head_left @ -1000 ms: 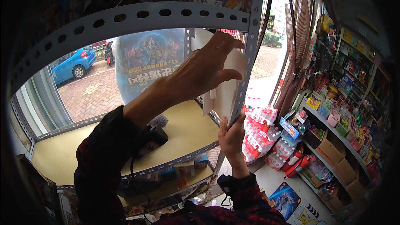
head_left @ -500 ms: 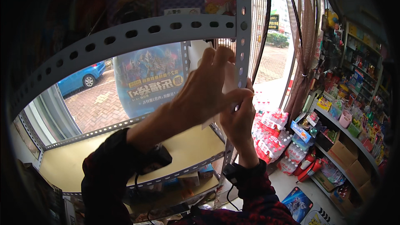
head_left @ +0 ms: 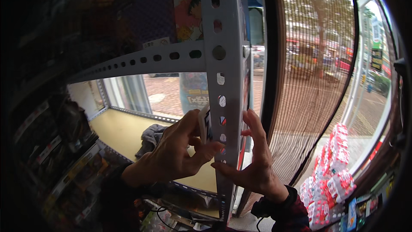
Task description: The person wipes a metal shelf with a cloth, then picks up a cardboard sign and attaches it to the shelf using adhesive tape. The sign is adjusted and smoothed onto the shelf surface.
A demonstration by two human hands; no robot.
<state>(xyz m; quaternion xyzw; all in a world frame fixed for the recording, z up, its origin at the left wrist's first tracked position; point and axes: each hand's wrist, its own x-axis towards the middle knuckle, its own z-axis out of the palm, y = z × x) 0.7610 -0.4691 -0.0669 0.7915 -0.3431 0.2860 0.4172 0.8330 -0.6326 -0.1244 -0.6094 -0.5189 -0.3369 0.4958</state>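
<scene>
A grey perforated metal shelf post [head_left: 219, 64] stands upright in front of me. At its left edge my left hand [head_left: 174, 150] holds a flat white-edged card [head_left: 205, 124] with dark print; part of the card is hidden behind the post. The left thumb lies across the front of the post. On the other side, my right hand [head_left: 257, 163] is around the post, its thumb pressed to the front face and its fingers raised along the right side. Whatever those fingertips touch behind the post cannot be seen.
A yellowish shelf board [head_left: 124, 126] with a grey cloth [head_left: 150, 139] on it extends left. Boxed goods [head_left: 189, 8] sit on the upper shelf. To the right hang a brown mesh curtain [head_left: 315, 81] and stacked packs of red-capped bottles [head_left: 330, 184]. Packaged goods [head_left: 71, 163] fill the lower left.
My view has turned right and closer to the post. Both hands are now lower on it and apart, one on each side, where before they were together. The grey cloth has come into view.
</scene>
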